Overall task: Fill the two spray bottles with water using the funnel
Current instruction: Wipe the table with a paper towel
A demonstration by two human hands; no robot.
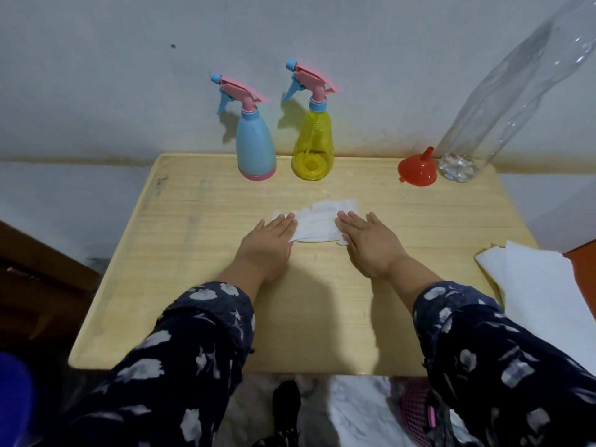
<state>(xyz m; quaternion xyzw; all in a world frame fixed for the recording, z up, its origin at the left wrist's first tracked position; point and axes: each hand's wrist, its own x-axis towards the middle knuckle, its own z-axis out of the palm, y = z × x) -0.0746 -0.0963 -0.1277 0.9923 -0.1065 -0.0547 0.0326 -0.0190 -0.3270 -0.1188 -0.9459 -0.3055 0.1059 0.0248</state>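
Note:
Two spray bottles stand upright at the far edge of the wooden table, both with pink and blue trigger heads screwed on: a blue bottle on the left and a clear yellow bottle beside it. A red funnel rests mouth-down at the far right, next to a tall clear plastic bottle that looks nearly empty. My left hand and my right hand lie flat, fingers extended, on either end of a white tissue in the middle of the table.
A stack of white paper or cloth lies at the table's right edge. A grey wall stands right behind the bottles. Dark wooden furniture sits to the left, and a pink mesh item is below the front edge.

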